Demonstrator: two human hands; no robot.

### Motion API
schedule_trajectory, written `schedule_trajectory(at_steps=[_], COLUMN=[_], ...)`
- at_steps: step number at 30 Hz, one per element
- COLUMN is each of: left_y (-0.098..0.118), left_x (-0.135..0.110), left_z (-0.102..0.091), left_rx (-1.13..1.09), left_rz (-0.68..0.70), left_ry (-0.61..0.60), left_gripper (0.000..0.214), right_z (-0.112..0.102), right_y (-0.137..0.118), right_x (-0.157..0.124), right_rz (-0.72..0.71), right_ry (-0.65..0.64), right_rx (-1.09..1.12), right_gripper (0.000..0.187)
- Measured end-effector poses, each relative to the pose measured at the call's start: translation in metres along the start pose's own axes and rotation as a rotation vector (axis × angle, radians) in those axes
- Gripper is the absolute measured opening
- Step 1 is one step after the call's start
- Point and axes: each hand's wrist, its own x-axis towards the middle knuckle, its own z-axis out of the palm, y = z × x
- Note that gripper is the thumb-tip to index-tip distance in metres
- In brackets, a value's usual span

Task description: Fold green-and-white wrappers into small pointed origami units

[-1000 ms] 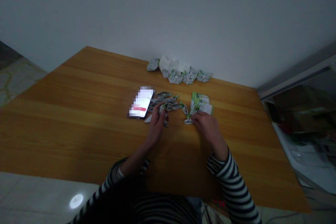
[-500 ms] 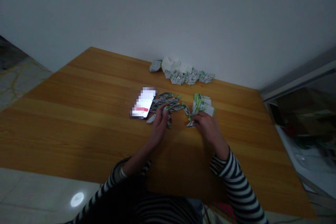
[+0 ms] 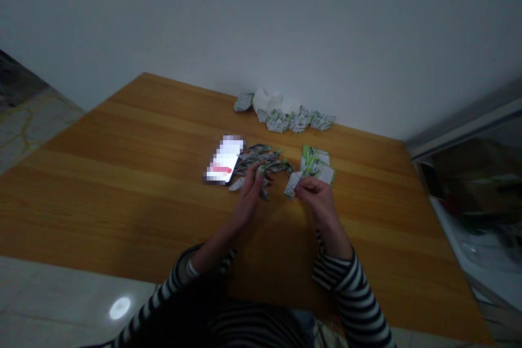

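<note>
My right hand (image 3: 320,198) pinches a small folded piece of printed paper (image 3: 292,185) by its right edge, just above the table. Close to the phone, my left hand (image 3: 249,190) has its thumb and fingers closed around another folded paper piece (image 3: 261,169), mostly covered by the fingers. Behind and beside that hand spreads a pile of narrow folded paper pieces (image 3: 265,157), printed grey, white and green. Beyond my right hand lie flat green-and-white printed sheets (image 3: 316,163), overlapping each other.
A phone (image 3: 224,160) with a lit screen lies left of the pile. Crumpled printed papers and white tissue (image 3: 267,101) line the back edge by the wall (image 3: 261,27). The wooden table (image 3: 122,174) extends to both sides. A shelf unit with another phone (image 3: 431,180) stands at right.
My right hand has turned and drawn slightly toward me, and the paper piece in it now shows a broader, flatter face. My left hand has barely moved.
</note>
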Motion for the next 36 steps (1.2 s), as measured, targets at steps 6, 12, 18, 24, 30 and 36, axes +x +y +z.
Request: schedule_trajectory(at_steps=[6, 12, 18, 24, 30, 36], left_y=[0.000, -0.001, 0.001, 0.000, 0.000, 0.002], left_x=[-0.002, -0.002, -0.004, -0.004, -0.005, -0.005], left_z=[0.001, 0.001, 0.002, 0.000, 0.000, 0.001], left_rx=[0.071, 0.117, 0.115, 0.168, 0.144, 0.154], left_rz=[0.032, 0.120, 0.138, 0.154, 0.150, 0.167], left_ry=[-0.080, -0.161, -0.171, -0.179, -0.196, -0.220], left_gripper=[0.041, 0.041, 0.042, 0.042, 0.043, 0.042], right_z=[0.033, 0.037, 0.034, 0.033, 0.032, 0.031], right_y=[0.014, 0.013, 0.013, 0.019, 0.020, 0.020], right_x=[0.001, 0.000, 0.000, 0.000, 0.000, 0.000], right_rz=[0.214, 0.192, 0.178, 0.196, 0.197, 0.176], right_ry=[0.050, 0.021, 0.018, -0.009, -0.017, -0.036], right_rx=[0.227, 0.210, 0.227, 0.231, 0.243, 0.227], right_gripper=[0.032, 0.030, 0.028, 0.031, 0.031, 0.030])
